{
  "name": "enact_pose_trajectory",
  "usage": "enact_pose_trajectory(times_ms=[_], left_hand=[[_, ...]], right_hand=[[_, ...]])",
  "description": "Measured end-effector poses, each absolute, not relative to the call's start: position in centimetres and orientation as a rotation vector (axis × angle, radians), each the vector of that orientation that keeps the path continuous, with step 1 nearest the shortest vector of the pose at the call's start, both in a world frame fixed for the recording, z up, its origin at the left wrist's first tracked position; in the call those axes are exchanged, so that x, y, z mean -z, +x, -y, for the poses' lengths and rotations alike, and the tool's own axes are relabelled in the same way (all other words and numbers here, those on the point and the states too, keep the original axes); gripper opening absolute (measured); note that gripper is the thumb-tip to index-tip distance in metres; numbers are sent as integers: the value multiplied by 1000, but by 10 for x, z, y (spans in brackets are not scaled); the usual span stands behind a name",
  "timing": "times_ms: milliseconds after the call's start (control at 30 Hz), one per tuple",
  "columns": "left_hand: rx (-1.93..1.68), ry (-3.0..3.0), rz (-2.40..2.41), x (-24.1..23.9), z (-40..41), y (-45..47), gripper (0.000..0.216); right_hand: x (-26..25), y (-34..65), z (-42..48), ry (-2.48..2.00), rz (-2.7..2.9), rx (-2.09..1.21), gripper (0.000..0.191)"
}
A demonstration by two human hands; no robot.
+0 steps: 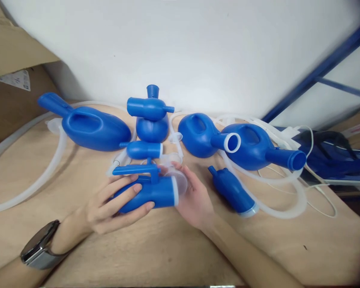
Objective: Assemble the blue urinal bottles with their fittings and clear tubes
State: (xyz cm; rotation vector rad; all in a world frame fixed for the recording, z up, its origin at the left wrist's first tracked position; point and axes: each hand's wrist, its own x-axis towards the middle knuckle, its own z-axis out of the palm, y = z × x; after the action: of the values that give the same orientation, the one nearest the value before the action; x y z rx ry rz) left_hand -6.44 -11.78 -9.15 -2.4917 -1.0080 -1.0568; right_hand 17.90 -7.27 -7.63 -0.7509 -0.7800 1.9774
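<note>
My left hand (120, 206) is wrapped round a blue plastic urinal cup (156, 195), a tube-shaped piece with a handle on top and a white rim facing right. A translucent round cap (179, 182) sits at that rim, tilted, with the fingers of my right hand (196, 200) closed on it. Whether the cap is joined to the rim I cannot tell. Just behind lies a smaller blue cup (144, 150) with a white rim. Another blue cup (234, 191) lies on its side to the right of my right hand.
Blue urinal bottles stand along the wall: a left bottle (99, 130), a middle bottle (152, 129) with a blue cup (147, 109) across it, and two right bottles (198, 136) (249, 148). Translucent hoses (55, 170) curl over the wooden table (156, 256). A cardboard box (18, 96) is left.
</note>
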Motion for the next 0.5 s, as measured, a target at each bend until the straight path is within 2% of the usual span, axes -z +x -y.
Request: enact_pose_trajectory(times_ms=[33, 200, 333, 500], left_hand=[[1034, -2446, 942, 92, 114, -65, 69], [995, -2367, 807, 95, 107, -62, 60], [961, -2354, 873, 104, 116, -59, 73], [928, -2340, 905, 105, 128, -55, 75]], right_hand=[[76, 181, 72, -759, 787, -1955, 40], [81, 183, 72, -654, 1014, -1880, 58], [93, 177, 77, -729, 1233, -1671, 52], [97, 172, 89, -697, 1232, -1583, 69]])
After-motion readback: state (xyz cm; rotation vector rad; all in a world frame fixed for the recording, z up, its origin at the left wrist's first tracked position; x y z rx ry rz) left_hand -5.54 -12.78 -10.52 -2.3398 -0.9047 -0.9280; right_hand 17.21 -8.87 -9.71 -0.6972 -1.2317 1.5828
